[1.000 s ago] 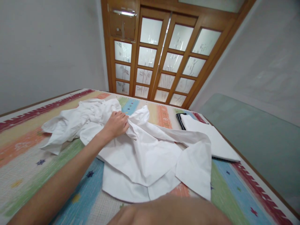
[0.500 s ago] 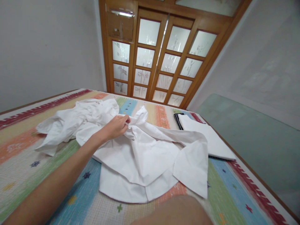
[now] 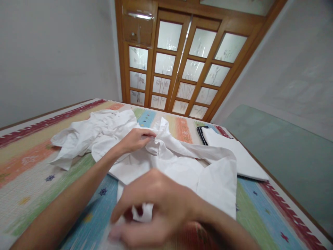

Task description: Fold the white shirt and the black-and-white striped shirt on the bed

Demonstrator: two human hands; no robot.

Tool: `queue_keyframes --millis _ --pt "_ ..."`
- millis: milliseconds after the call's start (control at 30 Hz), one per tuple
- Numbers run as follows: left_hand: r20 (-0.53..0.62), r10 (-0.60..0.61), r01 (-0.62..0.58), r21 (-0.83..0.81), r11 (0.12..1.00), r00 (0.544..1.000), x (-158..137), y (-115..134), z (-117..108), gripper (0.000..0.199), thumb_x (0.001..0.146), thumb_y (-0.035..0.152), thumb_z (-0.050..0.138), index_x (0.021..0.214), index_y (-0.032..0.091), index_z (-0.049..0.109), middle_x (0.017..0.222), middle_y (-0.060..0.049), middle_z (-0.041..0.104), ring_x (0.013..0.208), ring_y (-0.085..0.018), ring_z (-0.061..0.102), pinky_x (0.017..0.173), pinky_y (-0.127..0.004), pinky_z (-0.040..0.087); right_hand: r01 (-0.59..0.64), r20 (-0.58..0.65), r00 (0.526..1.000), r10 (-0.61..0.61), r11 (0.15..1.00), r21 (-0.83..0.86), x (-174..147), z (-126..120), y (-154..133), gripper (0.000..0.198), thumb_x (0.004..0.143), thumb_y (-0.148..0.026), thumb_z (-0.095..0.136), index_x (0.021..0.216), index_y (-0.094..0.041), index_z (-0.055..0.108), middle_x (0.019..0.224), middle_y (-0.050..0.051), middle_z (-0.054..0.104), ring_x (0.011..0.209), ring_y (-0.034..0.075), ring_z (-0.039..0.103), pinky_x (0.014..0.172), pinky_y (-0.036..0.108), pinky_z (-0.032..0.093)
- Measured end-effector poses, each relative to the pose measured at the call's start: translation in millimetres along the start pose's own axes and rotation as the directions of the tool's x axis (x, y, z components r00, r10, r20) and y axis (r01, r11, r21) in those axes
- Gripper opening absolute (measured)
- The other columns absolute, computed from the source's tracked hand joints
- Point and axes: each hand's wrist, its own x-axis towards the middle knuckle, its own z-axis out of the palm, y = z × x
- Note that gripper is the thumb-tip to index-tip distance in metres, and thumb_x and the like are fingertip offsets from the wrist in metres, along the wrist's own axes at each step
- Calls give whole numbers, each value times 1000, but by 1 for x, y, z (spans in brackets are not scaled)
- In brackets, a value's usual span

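Observation:
A white shirt [image 3: 218,180] lies spread and rumpled across the patterned bed cover. My left hand [image 3: 137,138] is closed on its cloth at the upper middle, pinching a fold between thumb and fingers. Close to the camera, my right hand [image 3: 158,208] is over the shirt's lower part, slightly blurred. Its fingers curl with a gap between them and the thumb, and white cloth shows through the gap; I see nothing held. Left of the shirt is a crumpled heap of white cloth [image 3: 96,128]; whether it joins the shirt, I cannot tell.
A folded white garment with a dark edge [image 3: 234,154] lies to the right. Beneath everything is a striped, colourful cover [image 3: 78,194]. A pale green panel [image 3: 281,152] stands along the right side, and wooden doors with glass panes [image 3: 166,62] are at the back.
My right hand has come up from the bottom edge into view over the shirt. My left hand keeps its grip on the cloth; the view has shifted slightly.

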Motion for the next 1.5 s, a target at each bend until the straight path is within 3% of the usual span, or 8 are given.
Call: queue_keyframes --millis 67,167,300,500,867,1067,1233,1500 --pt "6 -6 7 -43 999 1000 1 1 4 29 80 31 55 97 15 72 101 -6 74 95 -23 67 91 -31 51 -166 -294 951 99 963 -212 1 -17 19 32 90 -43 54 68 -20 63 62 -1 60 57 11 53 57 25 43" --pt "17 9 -7 -96 995 1000 1 4 11 31 81 28 53 104 14 68 103 -7 73 95 -22 68 87 -30 52 -439 -614 774 154 830 -344 -1 -46 56 31 90 -37 55 66 -18 56 60 -1 58 54 11 48 57 25 36" --pt "45 35 -33 -50 998 998 -2 12 19 31 85 24 48 114 18 56 97 -5 74 91 -21 69 79 -29 52 -547 -698 685 208 780 -304 -6 -66 95 30 87 -42 58 69 -19 54 64 0 60 58 13 52 57 25 35" --pt "0 30 -30 -51 998 1000 -6 18 29 22 85 25 52 106 20 50 98 -5 74 96 -22 69 80 -29 52 -632 -731 574 369 768 -108 -5 -71 109 32 89 -37 51 62 -20 48 56 -2 57 48 11 51 51 23 35" --pt "-33 71 -66 137 988 997 -2 1 38 26 84 24 48 85 18 73 87 -5 74 78 -19 67 76 -27 49 -388 -601 703 381 913 124 -17 -67 119 28 84 -41 50 65 -20 46 55 -4 54 42 8 45 42 20 34" --pt "0 -51 51 -7 999 999 0 -2 38 27 81 28 49 82 18 74 85 -1 75 77 -18 66 72 -24 48 -401 -484 755 444 895 195 -24 -63 125 31 85 -46 52 70 -19 49 60 -2 58 42 8 45 43 21 34" --pt "28 -120 122 -122 985 992 2 -2 38 29 77 34 52 81 16 75 81 -1 74 75 -19 65 68 -24 48 -459 -580 734 352 887 -43 -23 -60 130 31 88 -40 49 65 -18 51 57 -2 57 50 10 47 50 22 35" --pt "47 -123 126 -78 989 991 1 -3 42 32 76 34 48 82 16 73 82 -3 73 75 -19 64 70 -26 47 -533 -607 766 213 739 -413 -17 -60 126 24 86 -26 50 64 -19 46 58 -2 51 56 11 43 57 24 29"
